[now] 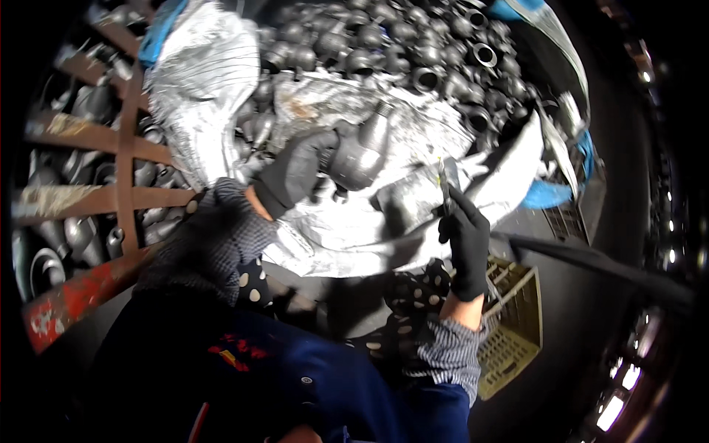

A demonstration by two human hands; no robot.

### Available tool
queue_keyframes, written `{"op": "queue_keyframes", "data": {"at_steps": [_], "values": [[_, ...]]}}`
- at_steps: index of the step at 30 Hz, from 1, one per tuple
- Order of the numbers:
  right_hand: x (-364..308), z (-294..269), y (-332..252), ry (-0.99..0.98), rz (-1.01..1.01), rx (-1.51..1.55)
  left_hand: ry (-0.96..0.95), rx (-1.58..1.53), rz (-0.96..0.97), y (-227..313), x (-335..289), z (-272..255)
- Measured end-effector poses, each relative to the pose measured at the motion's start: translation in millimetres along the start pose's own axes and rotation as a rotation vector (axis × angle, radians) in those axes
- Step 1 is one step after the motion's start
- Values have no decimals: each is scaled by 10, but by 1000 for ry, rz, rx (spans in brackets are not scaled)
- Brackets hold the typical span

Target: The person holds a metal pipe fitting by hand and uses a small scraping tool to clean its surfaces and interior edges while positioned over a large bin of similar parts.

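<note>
In my left hand [292, 173], gloved in black, is a dark grey bulb-shaped metal part [360, 159]. Its narrow ridged neck points up and away from me, and the gloved fingers are closed around its left side. To the right, my right hand [467, 240], in a black glove too, pinches a slim tool [444, 177] with a pale tip and a yellowish mark; its exact kind cannot be made out. The tool stands upright, apart from the metal part. Beneath both hands spreads a white woven sack [317, 236].
Many similar grey metal parts [399, 44] are heaped beyond the sack. At the left, a rusty metal-barred crate [129, 148] holds more of them. A yellowish plastic crate [509, 354] stands at lower right, near a dark bar [583, 258]. Blue straps [550, 194] edge the sack.
</note>
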State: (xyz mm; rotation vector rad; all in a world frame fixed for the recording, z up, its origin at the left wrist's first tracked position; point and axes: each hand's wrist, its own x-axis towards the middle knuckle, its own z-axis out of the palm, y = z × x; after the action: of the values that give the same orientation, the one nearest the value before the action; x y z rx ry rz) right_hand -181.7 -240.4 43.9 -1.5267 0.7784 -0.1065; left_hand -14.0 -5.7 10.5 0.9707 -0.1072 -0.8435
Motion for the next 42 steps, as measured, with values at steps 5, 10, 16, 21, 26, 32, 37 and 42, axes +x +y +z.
{"op": "queue_keyframes", "data": {"at_steps": [5, 10, 16, 21, 26, 32, 37, 42], "values": [[578, -630, 869, 264, 45, -176, -119, -85, -218, 15, 29, -85], [746, -528, 1224, 269, 128, -252, -51, -126, -234, 6, 31, -41], [849, -470, 1340, 266, 82, -440, -55, -120, -219, -13, 30, -102], [784, -326, 1180, 291, 63, -665, -27, -80, -190, -9, 11, -86], [751, -217, 1017, 258, 61, -977, -45, -111, -207, 32, -12, -49], [677, -156, 877, 301, 100, -813, -130, -166, -203, -21, 20, -164], [707, -341, 1005, 212, 129, -254, 27, -101, -167, 17, 14, 31], [540, -158, 537, -174, 210, 299, -28, -101, -180, 49, -10, -32]]}}
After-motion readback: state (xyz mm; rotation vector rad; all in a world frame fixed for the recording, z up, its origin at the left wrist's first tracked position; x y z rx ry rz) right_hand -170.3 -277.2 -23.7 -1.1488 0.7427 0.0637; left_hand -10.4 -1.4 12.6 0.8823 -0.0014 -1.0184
